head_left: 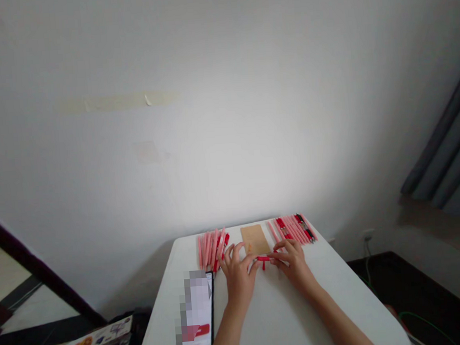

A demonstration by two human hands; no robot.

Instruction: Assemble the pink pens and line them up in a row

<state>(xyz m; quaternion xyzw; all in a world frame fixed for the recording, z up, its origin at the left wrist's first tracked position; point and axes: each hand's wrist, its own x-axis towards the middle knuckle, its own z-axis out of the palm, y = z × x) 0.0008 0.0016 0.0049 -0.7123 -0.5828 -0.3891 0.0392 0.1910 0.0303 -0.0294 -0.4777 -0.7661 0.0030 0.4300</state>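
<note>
A short length of a red pen (263, 258) spans the gap between my hands, low over the table. My left hand (239, 271) pinches its left end between thumb and fingers, the other fingers spread. At the right end, my right hand (293, 260) grips it with thumb and fingertips; my fingers cover much of it. Just below lies or hangs a small red piece (264, 266), too small to make out. Beyond my left hand is a loose pile of pink and red pens (209, 247). Past my right hand, pink, red and black pens (295, 228) lie in a row.
A brown card or notepad (254, 237) lies between the two pen groups, near the wall. On the left of the white table (322, 318) is a phone (196, 316). The wall (231, 141) stands behind the table, and a grey curtain (450, 162) hangs at right.
</note>
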